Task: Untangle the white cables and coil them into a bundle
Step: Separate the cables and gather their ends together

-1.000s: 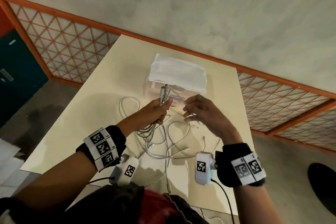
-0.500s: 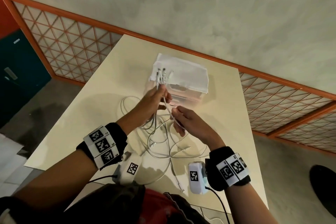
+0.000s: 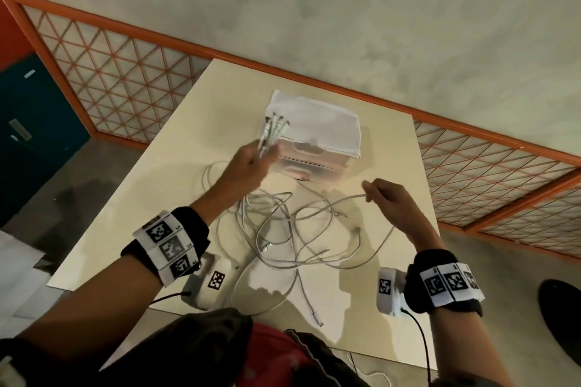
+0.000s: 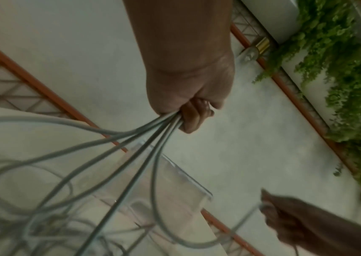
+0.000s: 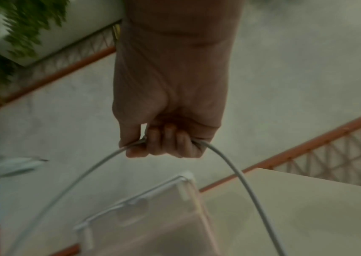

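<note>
Head view: left hand (image 3: 248,163) grips several thin white cables (image 3: 283,229) by their plug ends; right hand (image 3: 390,198) pinches one strand above the cream counter (image 3: 393,308).

The left hand (image 3: 248,163) is motion-blurred, its fingers hidden from the head view. The white cables (image 3: 283,229) overlap too tangled to count. At 3 o'clock, a dark object (image 3: 562,317) is cut off.

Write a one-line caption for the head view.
Left hand grips cable ends; right hand pulls one cable from the tangle.
</note>
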{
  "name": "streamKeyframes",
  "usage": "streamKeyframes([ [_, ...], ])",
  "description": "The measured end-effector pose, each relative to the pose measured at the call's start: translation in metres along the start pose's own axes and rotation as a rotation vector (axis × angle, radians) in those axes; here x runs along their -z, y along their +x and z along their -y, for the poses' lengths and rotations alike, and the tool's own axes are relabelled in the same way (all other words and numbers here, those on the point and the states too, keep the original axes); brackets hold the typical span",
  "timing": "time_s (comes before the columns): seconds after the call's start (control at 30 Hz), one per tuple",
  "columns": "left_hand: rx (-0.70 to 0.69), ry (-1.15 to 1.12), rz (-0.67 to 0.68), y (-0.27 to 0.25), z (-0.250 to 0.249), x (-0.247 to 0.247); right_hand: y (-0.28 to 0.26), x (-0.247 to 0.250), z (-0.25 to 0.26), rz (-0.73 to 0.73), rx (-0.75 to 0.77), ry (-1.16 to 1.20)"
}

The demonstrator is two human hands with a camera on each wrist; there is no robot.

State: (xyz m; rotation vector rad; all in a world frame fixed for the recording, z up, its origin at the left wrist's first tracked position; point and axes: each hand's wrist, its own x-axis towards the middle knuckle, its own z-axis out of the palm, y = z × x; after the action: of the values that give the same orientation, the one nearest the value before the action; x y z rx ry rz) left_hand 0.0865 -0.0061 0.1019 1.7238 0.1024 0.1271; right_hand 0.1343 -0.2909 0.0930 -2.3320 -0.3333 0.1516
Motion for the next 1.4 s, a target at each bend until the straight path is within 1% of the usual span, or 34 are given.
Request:
streamKeyframes([
  [0.03,-0.01,0.089,0.053,-0.003,0.001,-0.008,0.001,-0.006,0.012,0.04,0.036,-0.006],
  [0.07,-0.002,0.12,0.123,-0.006,0.002,-0.017,0.002,-0.012,0.025,0.077,0.072,-0.01],
  [0.13,0.037,0.096,0.247,-0.013,0.007,-0.027,0.002,-0.024,0.051,0.121,0.154,0.001],
  [0.17,0.046,0.096,0.287,-0.016,0.008,-0.031,0.002,-0.028,0.061,0.127,0.188,0.018],
  [0.23,-0.003,0.144,0.317,-0.018,0.008,-0.035,0.002,-0.032,0.075,0.135,0.214,0.064],
  [0.27,-0.022,0.145,0.288,-0.018,0.007,-0.034,0.002,-0.031,0.078,0.141,0.202,0.09],
  [0.3,-0.025,0.13,0.213,-0.016,0.006,-0.032,0.002,-0.028,0.077,0.148,0.171,0.12],
  [0.37,-0.03,0.074,-0.022,-0.009,0.008,-0.022,0.001,-0.023,0.064,0.147,0.076,0.175],
  [0.43,-0.05,-0.014,-0.232,0.0,0.013,-0.01,0.0,-0.016,0.049,0.109,-0.019,0.126],
  [0.47,-0.06,-0.045,-0.313,0.004,0.015,-0.004,-0.001,-0.012,0.042,0.065,-0.055,0.054],
  [0.53,-0.044,-0.076,-0.449,0.01,0.022,0.009,-0.001,-0.001,0.032,-0.067,-0.089,-0.074],
  [0.6,-0.034,-0.092,-0.502,0.013,0.026,0.019,-0.001,0.011,0.025,-0.174,-0.067,-0.092],
  [0.67,-0.045,-0.054,-0.467,0.012,0.029,0.022,-0.001,0.017,0.019,-0.188,-0.051,-0.07],
  [0.77,-0.087,0.083,-0.333,0.007,0.028,0.015,-0.004,0.005,0.011,-0.098,-0.073,-0.046],
  [0.8,-0.099,0.095,-0.292,0.005,0.027,0.012,-0.006,-0.002,0.007,-0.045,-0.102,-0.026],
  [0.87,-0.102,0.049,-0.229,0.001,0.026,0.006,-0.01,-0.017,-0.001,0.099,-0.169,0.006],
  [0.93,-0.065,-0.021,-0.184,-0.003,0.023,0.003,-0.013,-0.029,-0.011,0.26,-0.195,-0.048],
  [0.97,-0.042,-0.072,-0.158,-0.005,0.022,0.002,-0.014,-0.034,-0.014,0.305,-0.197,-0.089],
  [1.0,-0.023,-0.142,-0.123,-0.007,0.018,0.001,-0.014,-0.038,-0.014,0.3,-0.199,-0.118],
  [1.03,-0.004,-0.212,-0.084,-0.009,0.016,0.001,-0.013,-0.04,-0.013,0.243,-0.196,-0.135],
  [1.07,0.01,-0.261,-0.04,-0.01,0.013,0.0,-0.01,-0.04,-0.011,0.144,-0.176,-0.143],
  [1.13,0.014,-0.273,0.04,-0.014,0.008,-0.002,-0.003,-0.039,0.003,-0.069,-0.08,-0.107],
  [1.17,0.007,-0.265,0.077,-0.016,0.007,-0.004,0.001,-0.038,0.014,-0.15,-0.031,-0.055],
  [1.2,0.002,-0.262,0.111,-0.018,0.005,-0.006,0.004,-0.037,0.029,-0.201,0.008,0.017],
  [1.27,-0.005,-0.244,0.16,-0.022,0.003,-0.01,0.005,-0.038,0.06,-0.205,0.073,0.177],
  [1.33,-0.013,-0.189,0.179,-0.025,-0.001,-0.015,0.003,-0.043,0.088,-0.143,0.125,0.31],
  [1.4,-0.026,-0.143,0.184,-0.028,-0.005,-0.02,0.002,-0.051,0.105,-0.105,0.131,0.42],
])
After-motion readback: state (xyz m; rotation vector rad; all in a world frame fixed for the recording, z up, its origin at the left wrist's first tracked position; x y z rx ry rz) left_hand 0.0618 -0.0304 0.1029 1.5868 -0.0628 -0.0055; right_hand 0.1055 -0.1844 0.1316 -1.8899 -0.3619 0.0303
